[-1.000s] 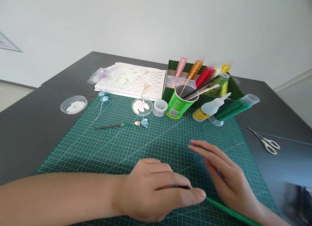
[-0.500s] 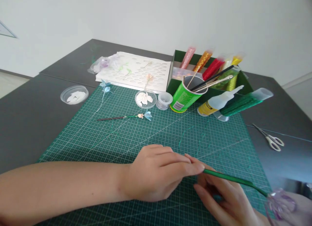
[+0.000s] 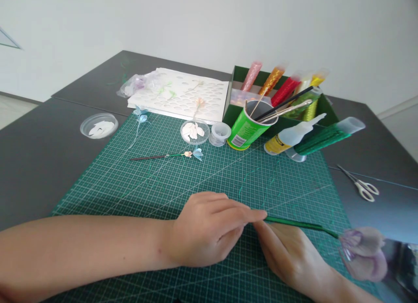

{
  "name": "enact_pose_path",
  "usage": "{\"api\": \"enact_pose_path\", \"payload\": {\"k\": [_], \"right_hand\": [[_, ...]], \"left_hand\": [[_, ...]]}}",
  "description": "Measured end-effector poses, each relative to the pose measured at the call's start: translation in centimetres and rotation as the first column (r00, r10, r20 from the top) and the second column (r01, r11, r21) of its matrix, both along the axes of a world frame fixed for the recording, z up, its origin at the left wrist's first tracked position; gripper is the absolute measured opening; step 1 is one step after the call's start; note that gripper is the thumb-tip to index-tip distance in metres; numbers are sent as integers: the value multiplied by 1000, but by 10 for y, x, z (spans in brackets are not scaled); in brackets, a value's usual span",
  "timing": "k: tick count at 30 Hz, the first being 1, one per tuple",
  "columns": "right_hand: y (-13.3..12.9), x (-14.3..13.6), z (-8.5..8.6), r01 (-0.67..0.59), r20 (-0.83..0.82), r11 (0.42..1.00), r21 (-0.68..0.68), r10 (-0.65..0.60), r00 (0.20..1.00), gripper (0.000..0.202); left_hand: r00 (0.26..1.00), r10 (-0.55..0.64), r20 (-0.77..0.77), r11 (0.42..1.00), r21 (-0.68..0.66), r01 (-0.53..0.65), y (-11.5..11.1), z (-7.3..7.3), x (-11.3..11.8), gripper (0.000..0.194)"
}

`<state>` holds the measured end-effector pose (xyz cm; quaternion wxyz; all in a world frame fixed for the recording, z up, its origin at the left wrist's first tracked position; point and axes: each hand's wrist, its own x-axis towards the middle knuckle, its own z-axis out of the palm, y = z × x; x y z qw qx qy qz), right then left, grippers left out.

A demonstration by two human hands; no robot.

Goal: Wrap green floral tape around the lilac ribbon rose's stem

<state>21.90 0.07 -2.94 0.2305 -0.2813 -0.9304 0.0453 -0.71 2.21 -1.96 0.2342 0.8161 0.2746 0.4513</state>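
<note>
My left hand (image 3: 212, 229) reaches in from the left, its thumb and fingers pinched on the end of a green wrapped stem (image 3: 294, 223). My right hand (image 3: 287, 250) lies just below the stem, its fingertips meeting the left hand's fingers and mostly hidden behind them. At the stem's right end hangs a pale purple flower (image 3: 365, 253). Above the hands, a small stick with a peach bud and a blue flower (image 3: 197, 153) lies on the green cutting mat (image 3: 209, 179).
Behind are dishes of white petals (image 3: 193, 131) (image 3: 101, 128), a green can of tools (image 3: 244, 131), a glue bottle (image 3: 287, 137), and a dark green box (image 3: 231, 100) of coloured tubes. White scissors (image 3: 364, 190) lie right; a white petal sheet (image 3: 183, 94) lies at the back.
The stem and flower have shifted up and slightly left, the flower turning to show more petals. My right hand has rolled over, its back now upward, and its fingers have closed in.
</note>
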Motion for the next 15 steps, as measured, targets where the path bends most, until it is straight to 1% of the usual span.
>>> {"api": "enact_pose_path", "payload": {"k": [5, 7, 9, 11, 13, 15], "right_hand": [[-2, 2, -1, -27, 16, 995, 100, 26, 1000, 30], [-4, 3, -2, -52, 39, 995, 87, 49, 998, 33], [-6, 2, 0, -73, 33, 995, 64, 71, 997, 32], [-8, 0, 6, -97, 1, 993, 59, 97, 995, 27], [-11, -2, 16, -109, -19, 991, 75, 111, 994, 23], [-16, 0, 28, -82, -9, 992, 92, 83, 997, 26]], "left_hand": [[1000, 27, -14, 1000, 2, -27, 0, -1, -1, 24], [999, 35, -31, 999, -8, -36, 0, -2, -1, 25], [997, 43, -63, 999, -20, -45, 0, -4, -1, 26], [993, 54, -102, 997, -40, -58, 2, -6, 0, 26], [988, 65, -138, 995, -61, -73, 3, -7, 0, 25], [982, 78, -174, 995, -52, -88, 5, -8, 0, 25]]}}
